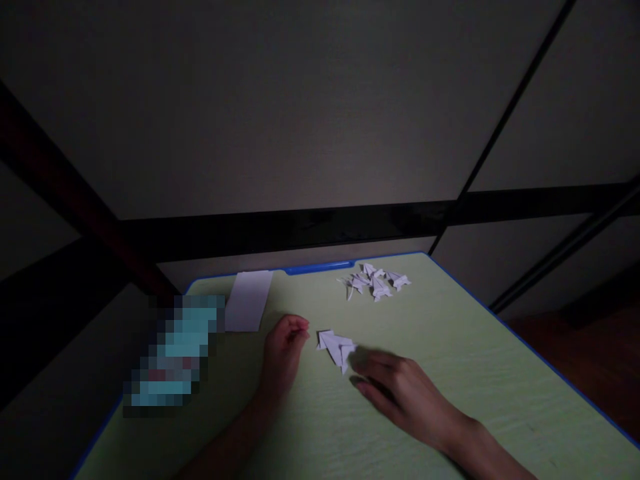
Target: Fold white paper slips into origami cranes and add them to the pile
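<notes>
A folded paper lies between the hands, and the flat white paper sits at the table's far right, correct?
Not quite: the head view shows the flat white paper at the table's far left. The folded paper does lie between the left hand and right hand.

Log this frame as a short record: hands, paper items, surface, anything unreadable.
Left hand: fingers curled, apart from the folded paper piece
Right hand: thumb and fingers parted, beside the piece; contact unclear
Folded paper piece: lying on the table, between both hands
Folded paper group: far right on table
White rectangular paper: far left on table
Table: pale green top, blue edge
Unreadable: pixelated item at left
</notes>
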A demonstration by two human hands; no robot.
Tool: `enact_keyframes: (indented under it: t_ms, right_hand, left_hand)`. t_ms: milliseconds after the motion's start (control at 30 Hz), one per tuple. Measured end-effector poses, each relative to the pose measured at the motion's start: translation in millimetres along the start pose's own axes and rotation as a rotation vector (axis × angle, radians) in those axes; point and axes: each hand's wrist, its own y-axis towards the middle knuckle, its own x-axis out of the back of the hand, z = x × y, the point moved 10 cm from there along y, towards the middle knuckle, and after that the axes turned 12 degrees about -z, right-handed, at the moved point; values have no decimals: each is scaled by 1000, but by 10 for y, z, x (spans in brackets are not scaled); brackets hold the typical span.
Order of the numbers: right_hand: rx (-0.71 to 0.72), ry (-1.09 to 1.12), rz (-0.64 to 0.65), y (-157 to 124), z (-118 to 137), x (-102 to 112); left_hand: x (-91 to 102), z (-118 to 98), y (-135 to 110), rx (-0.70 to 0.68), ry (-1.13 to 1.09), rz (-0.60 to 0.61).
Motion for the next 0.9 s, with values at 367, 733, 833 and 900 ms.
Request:
enact_keyframes:
  t_ms: [367,733,833,900]
  right_hand:
    - [-58,-12,-54,2,-78,-9]
    - [-236,77,-238,36,-190,76]
    - [-231,83,-248,46,-167,51]
    - [-235,115,-271,46,-178,51]
  left_hand:
    - [-87,-12,-12,-89,138,62]
    - [-401,-58,-229,-228,337,314]
    - [-421,-24,-252,-134,250,329]
    - [-451,5,-287,-58,160,354]
